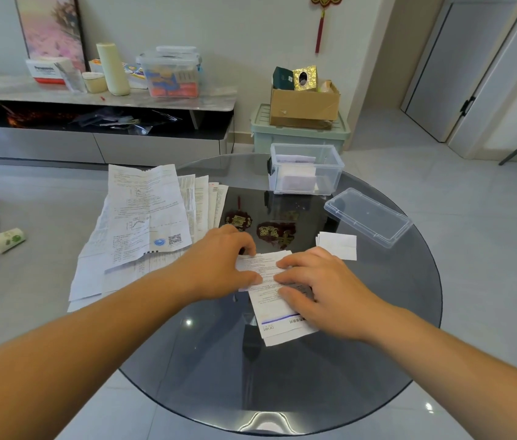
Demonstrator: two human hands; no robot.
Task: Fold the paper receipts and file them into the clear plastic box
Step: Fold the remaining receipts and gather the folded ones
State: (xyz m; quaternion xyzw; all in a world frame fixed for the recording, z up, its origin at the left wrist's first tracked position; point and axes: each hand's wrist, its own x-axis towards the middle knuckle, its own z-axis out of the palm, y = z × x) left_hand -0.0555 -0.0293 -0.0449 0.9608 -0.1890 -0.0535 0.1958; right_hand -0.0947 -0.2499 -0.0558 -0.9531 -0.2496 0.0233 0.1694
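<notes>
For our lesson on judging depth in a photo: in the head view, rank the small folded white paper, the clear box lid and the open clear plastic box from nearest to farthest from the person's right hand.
1. Small folded white paper, just beyond the right hand.
2. Clear box lid, farther back to the right, near the glass table's edge.
3. Open clear plastic box, at the table's far edge.

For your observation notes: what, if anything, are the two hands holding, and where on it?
One receipt on the table: left hand pinches its folded far end, right hand presses its middle flat.
</notes>
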